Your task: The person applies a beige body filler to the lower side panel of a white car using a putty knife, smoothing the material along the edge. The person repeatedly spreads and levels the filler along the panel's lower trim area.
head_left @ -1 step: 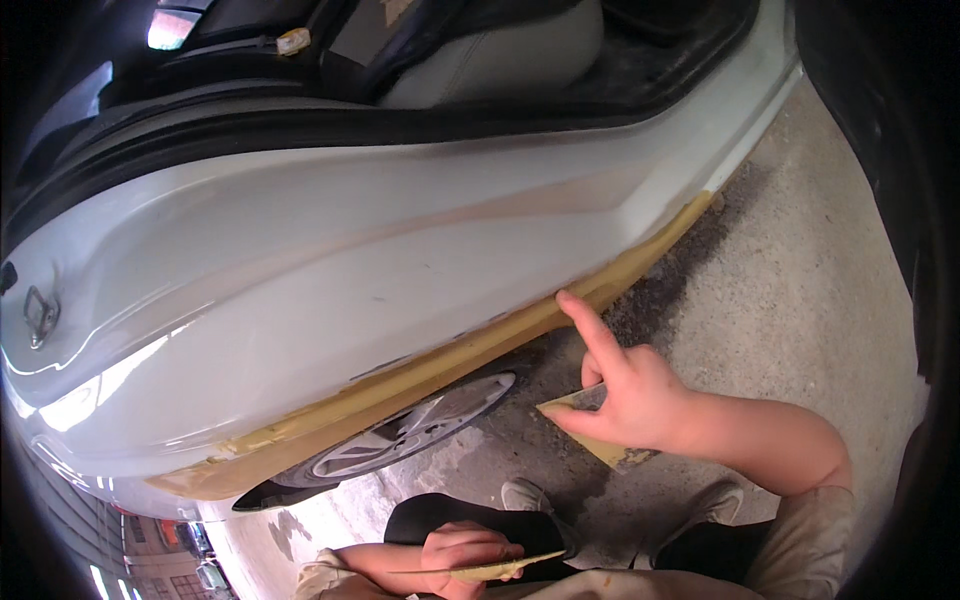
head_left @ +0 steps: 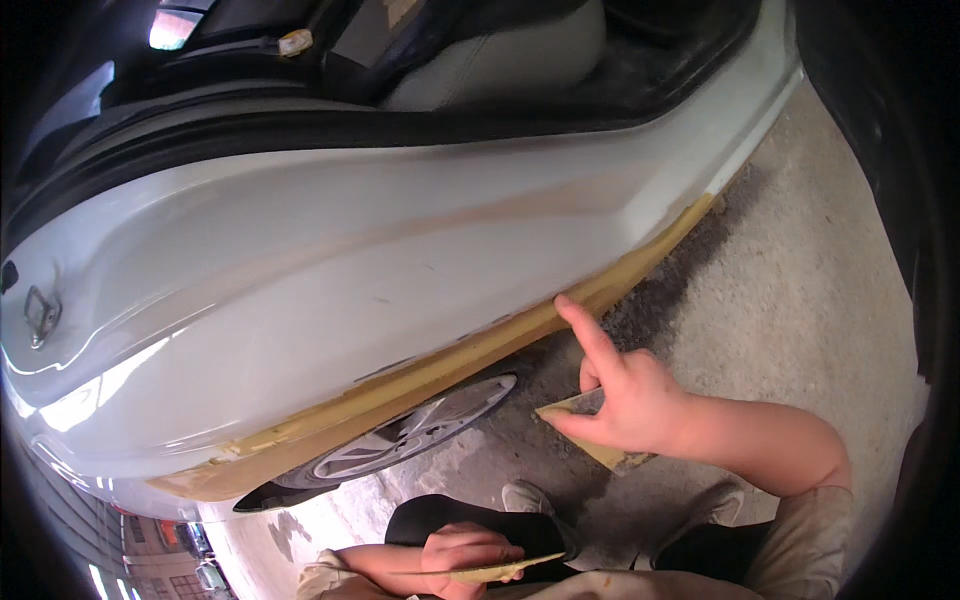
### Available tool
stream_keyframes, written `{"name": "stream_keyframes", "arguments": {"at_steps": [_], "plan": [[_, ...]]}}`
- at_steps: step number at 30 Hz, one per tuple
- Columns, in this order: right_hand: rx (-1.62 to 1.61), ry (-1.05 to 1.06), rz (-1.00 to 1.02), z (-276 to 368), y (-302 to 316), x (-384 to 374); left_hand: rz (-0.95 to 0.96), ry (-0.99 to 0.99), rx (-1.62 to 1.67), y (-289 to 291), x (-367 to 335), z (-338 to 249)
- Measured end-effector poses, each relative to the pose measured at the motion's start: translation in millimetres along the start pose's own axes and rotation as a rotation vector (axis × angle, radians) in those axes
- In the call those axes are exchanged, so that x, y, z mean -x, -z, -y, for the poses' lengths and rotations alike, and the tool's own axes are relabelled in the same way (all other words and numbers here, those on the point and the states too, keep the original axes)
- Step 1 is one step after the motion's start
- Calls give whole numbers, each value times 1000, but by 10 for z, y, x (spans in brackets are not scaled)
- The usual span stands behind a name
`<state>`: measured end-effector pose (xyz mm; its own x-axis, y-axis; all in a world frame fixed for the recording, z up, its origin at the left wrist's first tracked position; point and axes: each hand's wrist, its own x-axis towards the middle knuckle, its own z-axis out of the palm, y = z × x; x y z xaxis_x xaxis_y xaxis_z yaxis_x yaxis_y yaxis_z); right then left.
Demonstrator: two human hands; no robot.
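A light-coloured car body panel (head_left: 300, 270) stretches across the view, with a band of yellow filler (head_left: 450, 368) along its wheel-arch edge. My right hand (head_left: 645, 405) points its index finger at this band, the fingertip on or right at its upper border. Between the thumb and curled fingers of that hand is a flat putty spreader (head_left: 608, 455), smeared yellow. Low in the view, close to my body, my left hand (head_left: 465, 555) is closed around a thin flat putty board (head_left: 490, 573), seen nearly edge-on with yellow putty on it.
Below the arch sits the wheel (head_left: 410, 430) with its silver rim. The door opening shows a grey seat (head_left: 490, 60), and a metal latch loop (head_left: 40, 318) is at the far left. Rough concrete floor (head_left: 780, 280) lies to the right; my shoes (head_left: 525, 497) are below.
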<state>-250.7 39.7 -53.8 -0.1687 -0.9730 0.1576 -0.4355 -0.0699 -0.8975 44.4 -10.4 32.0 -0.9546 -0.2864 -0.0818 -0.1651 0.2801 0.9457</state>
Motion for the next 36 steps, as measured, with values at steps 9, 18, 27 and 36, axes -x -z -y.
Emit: {"name": "stream_keyframes", "arguments": {"at_steps": [9,18,27,36], "plan": [[11,266,73,344,-32,-281,-3,43,66,72,9,-23],[-27,456,134,779,-156,-604,100,156,152,159,138,56],[-1,601,63,1325,-197,-836,-127,-332,145,0,203,353],[59,573,196,1618,-144,-877,-207,-596,10,36,-2,311]]}}
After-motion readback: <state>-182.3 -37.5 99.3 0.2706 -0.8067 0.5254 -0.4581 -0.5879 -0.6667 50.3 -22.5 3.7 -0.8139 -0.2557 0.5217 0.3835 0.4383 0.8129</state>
